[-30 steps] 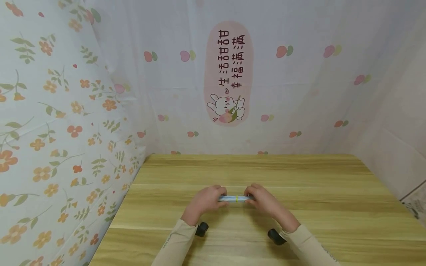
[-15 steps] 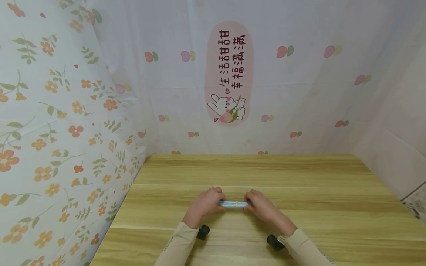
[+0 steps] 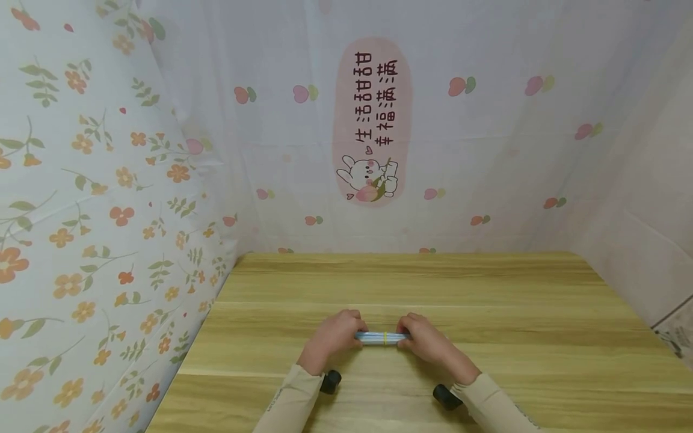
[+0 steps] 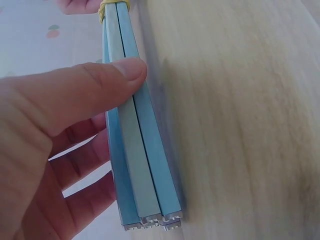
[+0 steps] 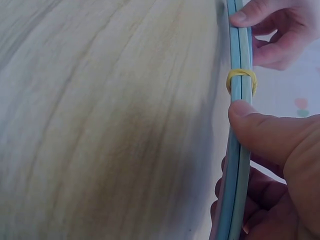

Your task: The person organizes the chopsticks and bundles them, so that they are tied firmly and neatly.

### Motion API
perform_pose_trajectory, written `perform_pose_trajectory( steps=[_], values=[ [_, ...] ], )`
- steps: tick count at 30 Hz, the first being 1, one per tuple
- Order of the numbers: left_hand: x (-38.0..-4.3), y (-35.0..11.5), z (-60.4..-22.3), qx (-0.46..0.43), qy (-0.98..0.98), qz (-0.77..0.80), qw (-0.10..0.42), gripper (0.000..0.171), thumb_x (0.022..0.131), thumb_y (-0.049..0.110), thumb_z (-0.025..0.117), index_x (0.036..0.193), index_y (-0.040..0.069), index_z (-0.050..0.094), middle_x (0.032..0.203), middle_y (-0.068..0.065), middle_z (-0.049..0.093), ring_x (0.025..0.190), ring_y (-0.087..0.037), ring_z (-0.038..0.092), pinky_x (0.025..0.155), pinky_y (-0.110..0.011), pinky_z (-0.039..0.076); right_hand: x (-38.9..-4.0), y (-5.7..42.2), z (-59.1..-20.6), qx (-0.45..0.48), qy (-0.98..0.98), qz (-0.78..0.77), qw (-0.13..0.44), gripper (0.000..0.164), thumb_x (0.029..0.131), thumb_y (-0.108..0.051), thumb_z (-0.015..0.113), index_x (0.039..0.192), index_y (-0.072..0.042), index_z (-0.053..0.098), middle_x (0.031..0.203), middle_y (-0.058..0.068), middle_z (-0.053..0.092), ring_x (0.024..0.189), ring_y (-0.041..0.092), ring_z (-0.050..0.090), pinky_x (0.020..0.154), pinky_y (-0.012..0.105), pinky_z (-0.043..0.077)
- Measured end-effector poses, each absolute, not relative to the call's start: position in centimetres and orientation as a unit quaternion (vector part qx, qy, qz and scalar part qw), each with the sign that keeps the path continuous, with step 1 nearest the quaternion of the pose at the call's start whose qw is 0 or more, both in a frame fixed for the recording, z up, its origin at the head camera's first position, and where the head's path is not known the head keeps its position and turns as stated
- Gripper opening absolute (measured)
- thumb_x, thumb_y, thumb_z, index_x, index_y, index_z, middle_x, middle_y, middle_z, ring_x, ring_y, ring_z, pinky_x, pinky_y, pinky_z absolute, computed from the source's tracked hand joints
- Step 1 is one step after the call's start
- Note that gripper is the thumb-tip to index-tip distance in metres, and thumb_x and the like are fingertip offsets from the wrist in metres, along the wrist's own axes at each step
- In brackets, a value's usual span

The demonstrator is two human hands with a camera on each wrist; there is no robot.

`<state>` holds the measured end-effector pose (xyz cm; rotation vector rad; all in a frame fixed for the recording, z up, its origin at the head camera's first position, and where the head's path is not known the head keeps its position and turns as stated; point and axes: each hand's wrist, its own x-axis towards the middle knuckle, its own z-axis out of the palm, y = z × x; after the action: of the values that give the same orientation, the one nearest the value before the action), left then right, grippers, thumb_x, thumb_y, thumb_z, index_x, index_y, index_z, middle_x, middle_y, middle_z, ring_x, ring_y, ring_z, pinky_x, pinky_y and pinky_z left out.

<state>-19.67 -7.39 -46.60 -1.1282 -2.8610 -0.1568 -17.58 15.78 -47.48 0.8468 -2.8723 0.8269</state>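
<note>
A bundle of slim, flat-sided sticks [image 3: 373,338], light blue and pale green, lies crosswise between my two hands in the head view. A yellow rubber band [image 5: 241,73] is wound round it. My left hand [image 3: 331,338] grips one side, its thumb [image 4: 107,82] pressed on top and fingers behind. In the left wrist view, the stick ends [image 4: 161,219] show clear, notched tips. My right hand [image 3: 430,341] holds the other side, thumb just beside the band and fingers curled underneath. The bundle's far right end is hidden by that hand.
The bundle is close over a wood-grain table [image 3: 487,288]. Black wrist devices [image 3: 331,382] sit under both forearms. A patterned white cloth [image 3: 487,150] hangs behind the table's back edge, and a floral cloth [image 3: 108,240] hangs along the left.
Both hands have brought the bundle a little closer to the person, lower in the head view. Their grip continues, with the band still showing between them.
</note>
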Motion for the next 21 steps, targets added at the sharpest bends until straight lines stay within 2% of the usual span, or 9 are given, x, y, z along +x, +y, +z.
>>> perform_pose_trajectory(
  steps=[7,14,21],
  values=[
    [-19.61,-7.31,-46.72,-0.369,-0.928,-0.048,0.031,0.024,0.074,0.025,0.083,0.096,0.019,0.074,0.087,0.007,0.061,0.080,-0.006,0.059,0.069,-0.018,0.047,-17.68,15.96,-47.84,0.273,-0.921,0.276,0.007,0.015,0.082,-0.008,0.074,0.084,-0.009,0.059,0.081,-0.003,0.052,0.076,0.008,0.045,0.067,0.026,0.042],
    [-19.45,-7.15,-46.72,-0.357,-0.932,-0.052,0.017,0.023,0.075,0.024,0.082,0.096,0.020,0.073,0.088,0.008,0.062,0.081,-0.005,0.059,0.069,-0.018,0.047,-17.72,16.09,-48.31,0.287,-0.921,0.264,0.014,0.016,0.080,-0.009,0.075,0.082,-0.009,0.059,0.078,-0.003,0.051,0.073,0.007,0.043,0.065,0.024,0.040],
    [-19.48,-7.10,-46.88,-0.356,-0.933,-0.045,0.024,0.022,0.075,0.022,0.081,0.095,0.021,0.073,0.086,0.008,0.061,0.079,-0.005,0.058,0.068,-0.018,0.046,-17.76,16.11,-48.46,0.288,-0.923,0.256,0.023,0.016,0.080,-0.010,0.076,0.083,-0.010,0.060,0.078,-0.003,0.049,0.073,0.007,0.040,0.065,0.025,0.037]
  ],
)
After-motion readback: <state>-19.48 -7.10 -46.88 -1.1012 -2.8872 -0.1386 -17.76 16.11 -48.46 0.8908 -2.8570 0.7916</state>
